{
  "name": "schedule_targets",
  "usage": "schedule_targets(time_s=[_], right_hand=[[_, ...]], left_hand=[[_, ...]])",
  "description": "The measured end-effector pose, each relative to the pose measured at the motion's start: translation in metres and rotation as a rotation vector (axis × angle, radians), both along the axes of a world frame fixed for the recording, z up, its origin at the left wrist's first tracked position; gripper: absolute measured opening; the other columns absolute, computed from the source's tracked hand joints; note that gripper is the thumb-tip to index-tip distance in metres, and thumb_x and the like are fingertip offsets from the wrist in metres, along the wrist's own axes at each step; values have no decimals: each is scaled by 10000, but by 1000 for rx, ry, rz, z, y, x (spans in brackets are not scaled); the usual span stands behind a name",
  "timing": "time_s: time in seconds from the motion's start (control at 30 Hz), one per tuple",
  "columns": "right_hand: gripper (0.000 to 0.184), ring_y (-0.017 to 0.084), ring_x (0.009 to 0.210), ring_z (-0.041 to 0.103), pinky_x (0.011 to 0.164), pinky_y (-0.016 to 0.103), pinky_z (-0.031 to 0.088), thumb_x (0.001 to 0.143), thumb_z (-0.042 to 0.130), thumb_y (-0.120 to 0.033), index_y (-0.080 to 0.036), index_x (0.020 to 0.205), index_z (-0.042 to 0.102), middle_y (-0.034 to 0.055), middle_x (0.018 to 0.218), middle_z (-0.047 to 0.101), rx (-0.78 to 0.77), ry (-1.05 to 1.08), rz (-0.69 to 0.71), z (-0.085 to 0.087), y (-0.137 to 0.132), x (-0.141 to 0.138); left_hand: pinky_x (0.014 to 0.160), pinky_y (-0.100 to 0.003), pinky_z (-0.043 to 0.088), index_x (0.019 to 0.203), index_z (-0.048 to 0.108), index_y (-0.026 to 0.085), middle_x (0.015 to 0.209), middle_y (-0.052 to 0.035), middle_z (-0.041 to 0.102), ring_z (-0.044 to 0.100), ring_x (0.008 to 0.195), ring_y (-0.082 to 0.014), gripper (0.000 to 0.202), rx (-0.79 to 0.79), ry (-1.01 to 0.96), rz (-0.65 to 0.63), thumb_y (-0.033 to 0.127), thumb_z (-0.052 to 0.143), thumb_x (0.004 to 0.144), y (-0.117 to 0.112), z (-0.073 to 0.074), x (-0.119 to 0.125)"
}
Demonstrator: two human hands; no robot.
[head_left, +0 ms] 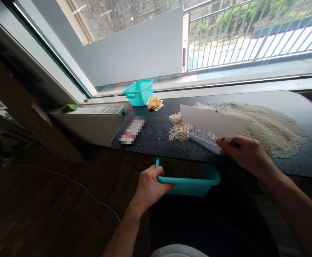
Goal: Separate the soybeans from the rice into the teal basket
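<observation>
My left hand grips the left rim of a teal plastic tub holding brownish grains, kept just below the near edge of the black table. My right hand is closed on a white slotted card-like scraper, standing on edge on the table. In front of the scraper lies a small heap of mixed white and yellow grains. A broad spread of white rice covers the table behind and to the right of the scraper.
A second teal tub stands at the table's far left corner by the window, with a yellow wrapper next to it. A blurred flat object lies on the table's left end. A radiator and white cable are at left.
</observation>
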State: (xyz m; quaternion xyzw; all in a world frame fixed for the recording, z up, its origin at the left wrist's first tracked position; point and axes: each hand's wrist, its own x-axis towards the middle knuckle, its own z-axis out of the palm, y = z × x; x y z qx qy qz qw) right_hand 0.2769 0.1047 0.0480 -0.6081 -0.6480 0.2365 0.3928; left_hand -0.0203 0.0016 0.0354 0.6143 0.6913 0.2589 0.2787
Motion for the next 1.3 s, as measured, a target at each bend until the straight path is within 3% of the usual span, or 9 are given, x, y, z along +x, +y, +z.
schedule_targets(time_s=[0.2, 0.5, 0.67, 0.87, 1.13, 1.3], right_hand=[[431, 186, 523, 663, 500, 301, 468, 801, 739, -636, -264, 589, 688, 0, 563, 727, -1, 14, 44, -1, -11, 0], [413, 156, 489, 614, 456, 271, 414, 799, 711, -585, -253, 558, 666, 1, 518, 685, 38, 8, 94, 0, 11, -15], [404, 183, 519, 668, 481, 288, 481, 784, 726, -618, -262, 594, 706, 5, 555, 721, -7, 46, 135, 5, -6, -7], [453, 186, 486, 654, 450, 297, 463, 758, 750, -672, -266, 563, 698, 4, 517, 694, -14, 64, 81, 9, -18, 0], [329, 215, 561, 702, 511, 320, 531, 760, 762, -584, -277, 642, 758, 3, 594, 738, -43, 111, 102, 5, -27, 4], [372, 199, 514, 668, 468, 308, 490, 771, 762, -594, -279, 578, 717, -3, 536, 700, -18, 75, 100, 7, -23, 0]], left_hand=[[588, -259, 292, 546, 424, 210, 633, 60, 430, 426, 600, -106, 442, -18, -12, 15, 318, 846, 628, 1, 1, 2], [598, -259, 301, 549, 437, 210, 640, 56, 447, 443, 613, -113, 439, -12, -9, 7, 331, 850, 630, 0, 1, 1], [585, -261, 288, 553, 441, 210, 638, 62, 434, 424, 604, -107, 444, -26, -22, 13, 325, 866, 617, 1, 2, 2], [589, -260, 289, 553, 437, 209, 630, 66, 429, 409, 601, -103, 457, -16, -26, 13, 313, 879, 608, 1, 2, 2], [579, -250, 288, 559, 439, 208, 628, 70, 420, 404, 600, -101, 460, 8, -24, 12, 331, 878, 615, 0, -1, 1], [582, -250, 293, 551, 441, 206, 634, 68, 427, 410, 602, -100, 455, 5, -31, 9, 320, 876, 619, 0, 0, 2]])
